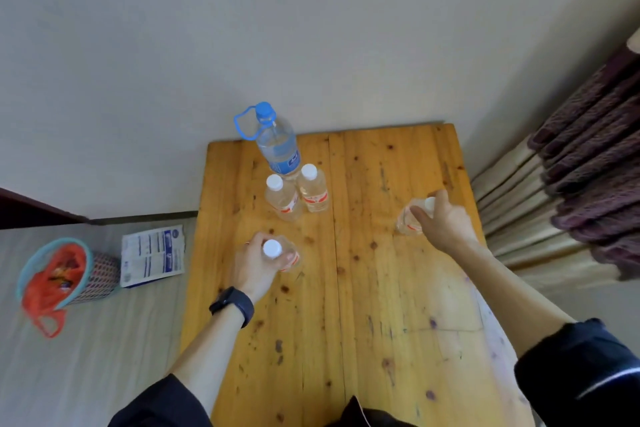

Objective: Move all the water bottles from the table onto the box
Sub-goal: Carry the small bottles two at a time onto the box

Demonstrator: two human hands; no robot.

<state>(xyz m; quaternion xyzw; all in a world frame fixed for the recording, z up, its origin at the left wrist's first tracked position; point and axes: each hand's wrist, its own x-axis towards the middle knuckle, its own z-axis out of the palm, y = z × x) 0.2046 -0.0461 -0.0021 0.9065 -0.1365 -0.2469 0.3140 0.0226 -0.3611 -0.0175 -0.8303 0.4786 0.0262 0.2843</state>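
It looked like a room in a home: a worn wooden counter [381, 253] stood against a plain wall, beside heavy curtains [571, 166] and a small lined wastebasket [62, 274].

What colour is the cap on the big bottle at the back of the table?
Blue, with a matching blue carry loop; the big bottle shows clearly in the head view.

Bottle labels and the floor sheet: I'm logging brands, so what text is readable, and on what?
Large bottle, blue label: white marks, too blurred to read.
Small bottles, red labels: too blurred to read.
Sheet on the floor: blue print, too small to read.
No text is legible.
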